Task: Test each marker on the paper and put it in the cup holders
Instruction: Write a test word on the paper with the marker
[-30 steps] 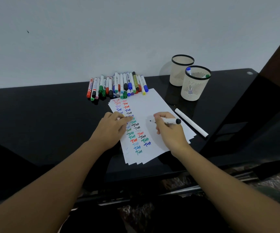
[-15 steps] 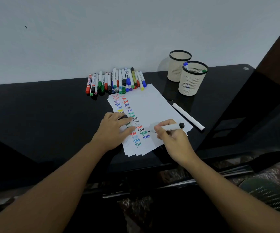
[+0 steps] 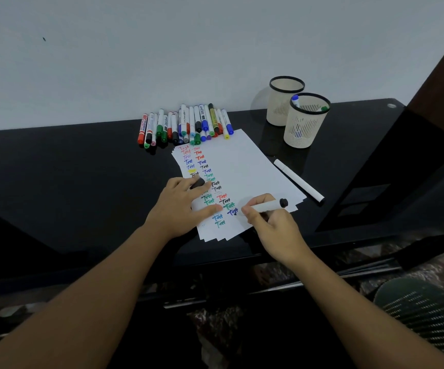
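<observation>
Your right hand (image 3: 274, 225) pinches the white marker (image 3: 265, 206), tip on the paper (image 3: 245, 166), long axis running right toward the nearer mesh cup holder (image 3: 304, 129) far right, while your left hand (image 3: 181, 206) presses flat, holding its black cap (image 3: 197, 184).

- Dim, cool, even light fills the frame; the wall (image 3: 162, 49) across the top reads flat grey-blue.
- The glossy black table (image 3: 69, 169) mirrors the cups (image 3: 306, 121) at upper right and swallows most shadow.
- The white paper (image 3: 242, 161) at centre is the brightest patch, without glare.
- Wide-angle distortion bows the table edge and stretches both forearms toward the lower corners.
- Centre detail is fairly sharp; the bottom edge is murky and soft.
</observation>
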Demonstrator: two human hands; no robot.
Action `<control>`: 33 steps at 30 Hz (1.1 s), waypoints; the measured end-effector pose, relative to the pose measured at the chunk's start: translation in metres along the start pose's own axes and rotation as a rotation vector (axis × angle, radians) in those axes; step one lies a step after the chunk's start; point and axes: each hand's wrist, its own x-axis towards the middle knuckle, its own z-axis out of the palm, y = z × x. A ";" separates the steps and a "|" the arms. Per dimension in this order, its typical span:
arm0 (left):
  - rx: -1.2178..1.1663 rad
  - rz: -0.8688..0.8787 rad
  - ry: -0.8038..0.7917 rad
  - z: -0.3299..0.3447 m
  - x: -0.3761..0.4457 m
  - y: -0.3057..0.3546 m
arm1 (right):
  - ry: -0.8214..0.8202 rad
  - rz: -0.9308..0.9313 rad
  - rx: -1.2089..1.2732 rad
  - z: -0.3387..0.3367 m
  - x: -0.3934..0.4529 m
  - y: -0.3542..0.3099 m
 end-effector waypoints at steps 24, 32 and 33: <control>-0.017 0.002 0.037 0.002 0.001 0.000 | -0.033 -0.027 -0.071 -0.003 -0.002 -0.004; 0.000 0.003 0.032 0.003 0.001 -0.001 | -0.042 -0.043 -0.113 0.001 0.000 -0.004; 0.001 0.003 0.030 0.002 0.001 0.000 | -0.040 -0.050 -0.121 0.001 0.000 -0.004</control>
